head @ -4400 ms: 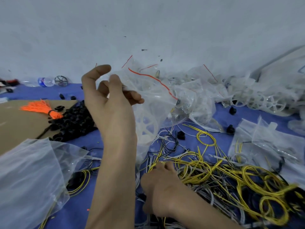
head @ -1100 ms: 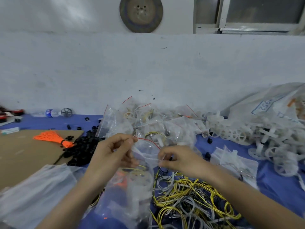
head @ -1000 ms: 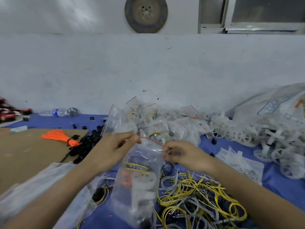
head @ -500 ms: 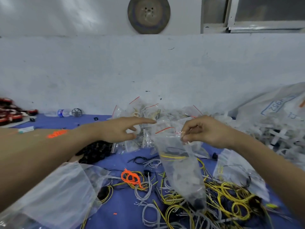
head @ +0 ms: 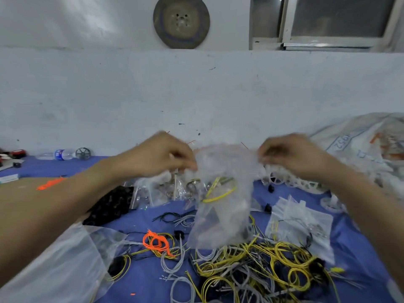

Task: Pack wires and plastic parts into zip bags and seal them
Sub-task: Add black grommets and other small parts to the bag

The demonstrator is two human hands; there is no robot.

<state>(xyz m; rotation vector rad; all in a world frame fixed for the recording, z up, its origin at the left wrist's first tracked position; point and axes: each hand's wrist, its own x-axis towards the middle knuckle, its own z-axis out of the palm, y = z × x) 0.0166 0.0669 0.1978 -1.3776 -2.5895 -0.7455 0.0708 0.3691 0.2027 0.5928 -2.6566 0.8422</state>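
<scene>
A clear zip bag [head: 223,193] with a red strip along its mouth hangs in the air over the blue cloth, blurred by motion. Yellow wire shows inside it. My left hand [head: 161,156] pinches the left end of the mouth. My right hand [head: 288,155] pinches the right end. Below the bag lies a tangle of yellow and grey wires [head: 251,274]. A small orange wire bundle [head: 156,240] lies to the left of it.
Filled zip bags [head: 161,191] pile up behind the held bag, with black plastic parts [head: 109,206] to their left. White plastic wheels [head: 290,181] and a large white sack [head: 358,138] lie at the right. A big clear bag [head: 59,265] sits at the lower left.
Both hands have risen and moved apart along the bag's mouth, stretching it wide. The left hand, open beside the bag half a second ago, now pinches it.
</scene>
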